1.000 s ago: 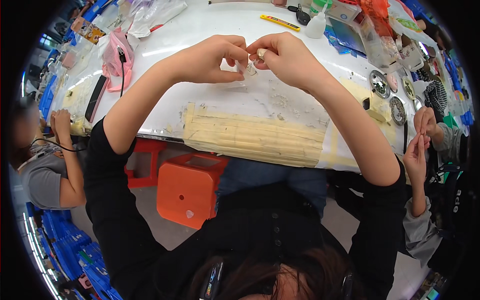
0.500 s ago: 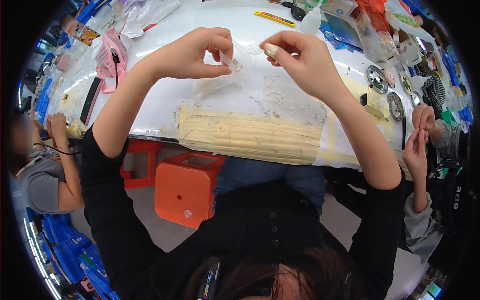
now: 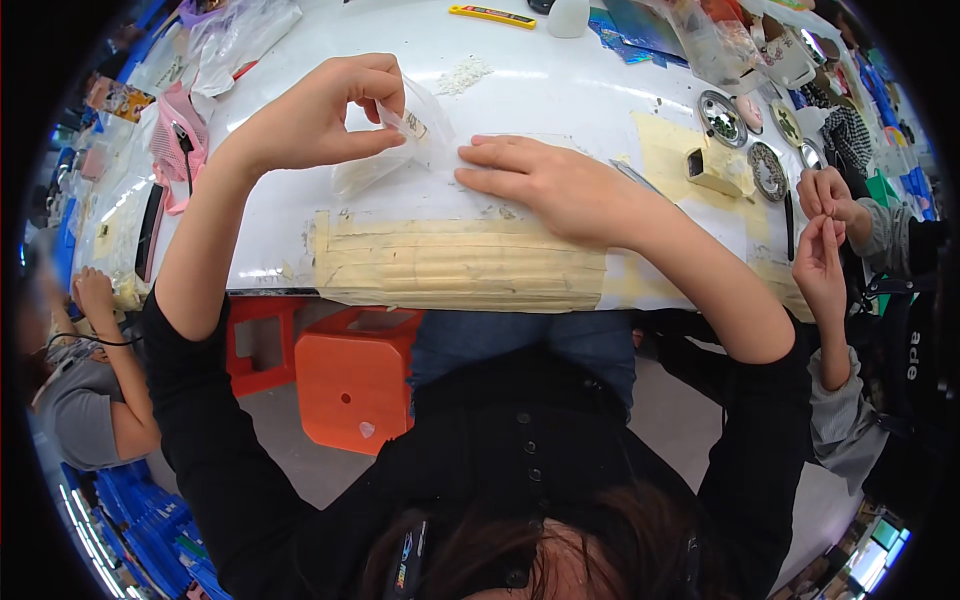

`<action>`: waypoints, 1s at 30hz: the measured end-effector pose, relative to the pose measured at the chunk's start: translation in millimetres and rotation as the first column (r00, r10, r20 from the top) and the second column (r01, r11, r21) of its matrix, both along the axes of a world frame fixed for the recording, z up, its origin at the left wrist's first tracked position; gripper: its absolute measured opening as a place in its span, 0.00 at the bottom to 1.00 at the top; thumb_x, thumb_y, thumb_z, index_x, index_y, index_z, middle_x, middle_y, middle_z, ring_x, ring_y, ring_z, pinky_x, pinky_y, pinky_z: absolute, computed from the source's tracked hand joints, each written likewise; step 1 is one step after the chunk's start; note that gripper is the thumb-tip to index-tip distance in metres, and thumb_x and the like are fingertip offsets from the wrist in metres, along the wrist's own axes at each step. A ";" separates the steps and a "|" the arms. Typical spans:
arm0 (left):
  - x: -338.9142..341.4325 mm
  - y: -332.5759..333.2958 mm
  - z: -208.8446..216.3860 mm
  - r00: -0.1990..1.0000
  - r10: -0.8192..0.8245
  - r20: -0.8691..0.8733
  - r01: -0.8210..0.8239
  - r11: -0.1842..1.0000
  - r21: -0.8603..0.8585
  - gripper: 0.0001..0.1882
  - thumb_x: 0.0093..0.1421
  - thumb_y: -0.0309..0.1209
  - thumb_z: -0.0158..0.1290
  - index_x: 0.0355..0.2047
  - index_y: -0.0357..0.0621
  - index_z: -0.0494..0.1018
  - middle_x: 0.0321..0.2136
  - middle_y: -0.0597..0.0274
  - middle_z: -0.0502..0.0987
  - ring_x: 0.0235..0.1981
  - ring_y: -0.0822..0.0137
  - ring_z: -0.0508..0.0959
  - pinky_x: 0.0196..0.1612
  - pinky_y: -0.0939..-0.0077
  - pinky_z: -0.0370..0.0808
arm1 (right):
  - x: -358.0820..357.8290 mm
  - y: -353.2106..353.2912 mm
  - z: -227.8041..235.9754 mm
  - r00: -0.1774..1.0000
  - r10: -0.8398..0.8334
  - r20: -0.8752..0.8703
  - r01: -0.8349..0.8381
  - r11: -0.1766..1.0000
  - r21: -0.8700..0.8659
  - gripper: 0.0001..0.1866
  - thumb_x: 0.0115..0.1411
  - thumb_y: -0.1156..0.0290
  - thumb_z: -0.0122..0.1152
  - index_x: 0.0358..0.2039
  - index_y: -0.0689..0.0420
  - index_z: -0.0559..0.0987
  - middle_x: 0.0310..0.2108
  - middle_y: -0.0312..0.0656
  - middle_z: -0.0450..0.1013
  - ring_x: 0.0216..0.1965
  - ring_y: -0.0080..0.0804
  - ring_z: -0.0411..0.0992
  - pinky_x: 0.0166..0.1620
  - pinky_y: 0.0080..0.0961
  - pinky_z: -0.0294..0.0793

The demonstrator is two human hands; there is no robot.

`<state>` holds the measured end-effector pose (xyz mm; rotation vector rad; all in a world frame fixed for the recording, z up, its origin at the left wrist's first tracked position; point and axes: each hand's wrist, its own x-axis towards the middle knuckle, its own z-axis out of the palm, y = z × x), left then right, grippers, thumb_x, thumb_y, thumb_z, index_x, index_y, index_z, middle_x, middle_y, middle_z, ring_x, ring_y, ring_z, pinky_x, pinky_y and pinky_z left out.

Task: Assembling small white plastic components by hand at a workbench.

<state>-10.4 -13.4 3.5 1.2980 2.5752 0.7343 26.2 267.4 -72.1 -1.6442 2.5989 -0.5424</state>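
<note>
My left hand (image 3: 335,115) is closed, thumb and fingertips pinching the edge of a clear plastic bag (image 3: 438,122) that hangs above the table. A small printed patch shows on the bag beside my fingertips. My right hand (image 3: 560,190) lies low over the tabletop, palm down with fingers stretched toward the bag; its thumb is hidden. Under and around it is a clear flat sheet, mostly covered by the hand. Beyond the bag, a loose pile of small white bits (image 3: 463,75) rests on the white table (image 3: 350,35).
Pale tape strips (image 3: 460,262) cover the near table edge. Right of my hand lie tweezers (image 3: 636,176), a tape-wrapped block (image 3: 718,172) and round dishes (image 3: 722,118). A yellow cutter (image 3: 492,16) lies far off. A co-worker's hands (image 3: 828,215) are at the right; an orange stool (image 3: 352,385) stands below.
My right hand has come down from a raised pinch to lie stretched out over the sheet. My left hand keeps its pinch on the bag. The whole view has shifted a little.
</note>
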 end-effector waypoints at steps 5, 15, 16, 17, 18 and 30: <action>4.4 0.0 -5.6 0.998 0.021 0.058 -0.023 0.999 0.046 0.09 0.52 0.22 0.59 0.23 0.38 0.68 0.27 0.64 0.67 0.31 0.68 0.68 0.37 0.74 0.68 | 16.2 26.4 3.9 0.999 0.052 0.003 -0.052 0.998 0.024 0.29 0.57 0.81 0.50 0.61 0.52 0.68 0.63 0.40 0.63 0.64 0.39 0.62 0.60 0.33 0.70; 11.6 2.9 -6.9 0.994 0.008 0.112 -0.015 0.998 0.059 0.09 0.51 0.22 0.59 0.23 0.37 0.68 0.27 0.63 0.67 0.31 0.67 0.69 0.37 0.74 0.68 | 15.9 49.3 4.7 0.974 0.113 -0.197 -0.117 0.993 -0.009 0.22 0.56 0.77 0.52 0.52 0.58 0.75 0.53 0.42 0.72 0.56 0.39 0.70 0.51 0.31 0.77; 13.0 4.4 -7.0 0.993 0.007 0.116 -0.014 0.998 0.057 0.09 0.51 0.22 0.59 0.23 0.37 0.68 0.26 0.63 0.67 0.31 0.67 0.69 0.37 0.74 0.68 | 15.0 48.7 2.7 0.968 0.115 -0.224 -0.122 0.992 -0.016 0.21 0.56 0.76 0.52 0.51 0.59 0.76 0.53 0.42 0.73 0.55 0.38 0.71 0.49 0.30 0.78; 14.3 6.1 -7.1 0.993 0.006 0.120 -0.013 0.998 0.055 0.09 0.51 0.22 0.59 0.23 0.37 0.68 0.26 0.63 0.67 0.31 0.66 0.69 0.37 0.74 0.68 | 14.2 47.9 2.0 0.961 0.117 -0.251 -0.127 0.992 -0.023 0.20 0.55 0.76 0.52 0.50 0.60 0.77 0.52 0.42 0.74 0.54 0.38 0.72 0.47 0.29 0.79; 15.4 7.5 -7.1 0.992 0.006 0.125 -0.013 0.999 0.052 0.08 0.50 0.22 0.59 0.23 0.37 0.68 0.26 0.63 0.67 0.31 0.66 0.69 0.37 0.74 0.68 | 13.0 46.4 2.7 0.962 0.111 -0.249 -0.120 0.993 -0.021 0.19 0.55 0.76 0.53 0.49 0.60 0.77 0.51 0.42 0.74 0.53 0.37 0.72 0.46 0.29 0.79; 20.5 24.2 -12.7 0.994 -0.007 0.112 0.005 1.000 0.018 0.10 0.50 0.23 0.61 0.25 0.36 0.69 0.27 0.60 0.68 0.31 0.64 0.70 0.37 0.73 0.70 | 4.8 8.0 18.8 0.981 -0.065 -0.184 0.072 0.997 0.031 0.08 0.51 0.78 0.58 0.33 0.61 0.79 0.37 0.41 0.77 0.40 0.37 0.75 0.44 0.27 0.77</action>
